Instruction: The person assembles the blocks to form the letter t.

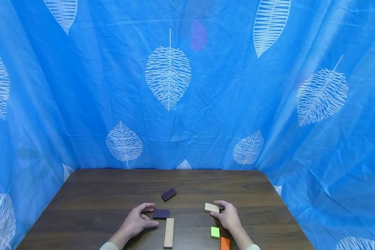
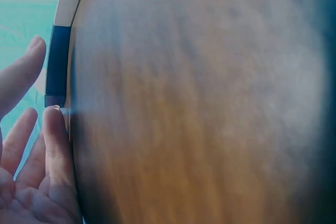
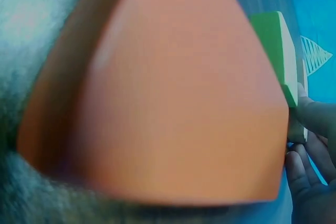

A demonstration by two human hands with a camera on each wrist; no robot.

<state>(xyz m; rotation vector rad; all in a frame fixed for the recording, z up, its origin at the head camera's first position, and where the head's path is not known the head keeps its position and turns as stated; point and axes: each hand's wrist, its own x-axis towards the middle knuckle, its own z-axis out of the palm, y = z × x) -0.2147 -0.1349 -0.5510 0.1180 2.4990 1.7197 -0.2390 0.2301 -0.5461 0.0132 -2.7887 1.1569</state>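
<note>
My left hand (image 1: 136,220) is at the left end of a dark purple block (image 1: 161,214), thumb and fingers spread apart. In the left wrist view a fingertip (image 2: 52,116) is right at the end of that block, and the thumb stands off it. Below the block's right end lies a long pale wooden block (image 1: 169,233), lengthwise toward me. My right hand (image 1: 228,216) pinches the right end of a shorter pale wooden block (image 1: 211,207) between thumb and fingers. In the right wrist view this block is mostly hidden behind nearer blocks.
A second dark purple block (image 1: 168,194) lies tilted farther back on the brown wooden table (image 1: 112,187). Close to my right wrist are a lime green block (image 1: 215,232) and an orange block (image 1: 225,243). Blue leaf-patterned cloth (image 1: 206,104) hangs around the table.
</note>
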